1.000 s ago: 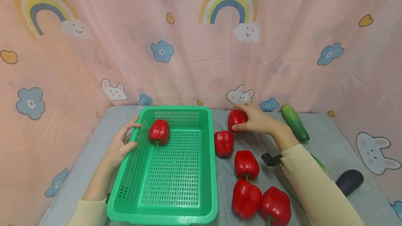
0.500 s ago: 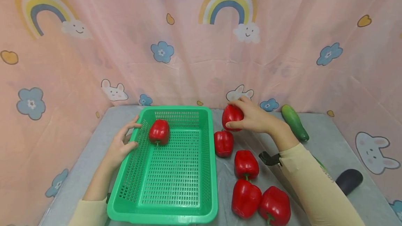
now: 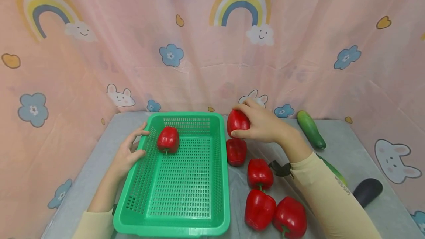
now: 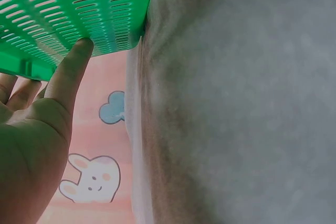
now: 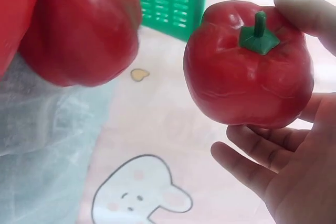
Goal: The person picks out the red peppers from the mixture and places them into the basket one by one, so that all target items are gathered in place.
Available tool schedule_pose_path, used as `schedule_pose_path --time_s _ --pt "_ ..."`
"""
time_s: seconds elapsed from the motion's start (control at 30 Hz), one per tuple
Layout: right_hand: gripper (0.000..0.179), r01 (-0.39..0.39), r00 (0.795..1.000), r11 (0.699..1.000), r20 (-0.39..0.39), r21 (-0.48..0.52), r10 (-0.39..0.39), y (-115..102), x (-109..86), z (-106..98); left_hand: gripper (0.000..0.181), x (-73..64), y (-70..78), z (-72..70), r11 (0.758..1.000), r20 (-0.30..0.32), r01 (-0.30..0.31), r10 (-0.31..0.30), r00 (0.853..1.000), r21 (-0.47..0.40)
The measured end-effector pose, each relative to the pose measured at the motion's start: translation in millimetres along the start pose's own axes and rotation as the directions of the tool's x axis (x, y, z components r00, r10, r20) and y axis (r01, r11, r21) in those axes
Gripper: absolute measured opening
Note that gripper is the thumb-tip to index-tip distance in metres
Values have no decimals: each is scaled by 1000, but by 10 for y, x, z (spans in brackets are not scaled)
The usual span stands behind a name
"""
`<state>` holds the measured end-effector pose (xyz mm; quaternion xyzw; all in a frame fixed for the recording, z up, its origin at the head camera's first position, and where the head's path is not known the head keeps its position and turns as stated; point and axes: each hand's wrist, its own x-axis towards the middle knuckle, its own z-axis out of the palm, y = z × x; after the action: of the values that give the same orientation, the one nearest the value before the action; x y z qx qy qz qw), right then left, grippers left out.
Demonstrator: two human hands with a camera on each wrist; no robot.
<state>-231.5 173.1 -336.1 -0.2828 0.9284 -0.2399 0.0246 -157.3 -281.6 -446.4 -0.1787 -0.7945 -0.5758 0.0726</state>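
My right hand (image 3: 263, 123) grips a red bell pepper (image 3: 238, 123) by the basket's far right corner, thumb and fingers on opposite sides. Its green stem (image 5: 259, 38) shows in the right wrist view. Along the left side of a green plastic basket (image 3: 226, 194), my left hand (image 3: 127, 154) holds the rim. In the left wrist view one finger (image 4: 79, 61) lies against the slotted outer wall. Inside the basket, toward the far left, is another red bell pepper (image 3: 168, 139). A third bell pepper (image 3: 236, 153) stands just below the held one, beside the right wall.
Several more red bell peppers (image 3: 260, 209) sit right of the basket, near the front. Farther right lie a cucumber (image 3: 311, 130), a green vegetable (image 3: 332, 169) partly behind the right sleeve, and a dark eggplant (image 3: 368, 191). A pink patterned curtain (image 3: 199, 80) backs the grey table.
My right hand has carried the bell pepper leftward and slightly up, from the far side of the table toward the basket's right rim. The left hand and the basket have stayed put.
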Motion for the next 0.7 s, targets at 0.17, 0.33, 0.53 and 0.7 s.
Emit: schedule_pose_path --time_s 0.17,0.33,0.53,0.7 --pt "77 34 999 999 -6 -13 -34 -113 9 -31 57 4 -2 0 1000 0 -2 2 1000 1" --pt "77 69 998 998 3 -15 -69 -197 40 -37 57 1 -9 -4 1000 -4 4 -4 1000 3" --pt "80 99 995 995 9 -15 -99 -275 85 -12 57 2 -20 -7 1000 0 5 -5 1000 -16" --pt "77 136 991 990 9 -22 -136 -356 123 -12 57 8 -34 -7 1000 2 -1 1 1000 -17"
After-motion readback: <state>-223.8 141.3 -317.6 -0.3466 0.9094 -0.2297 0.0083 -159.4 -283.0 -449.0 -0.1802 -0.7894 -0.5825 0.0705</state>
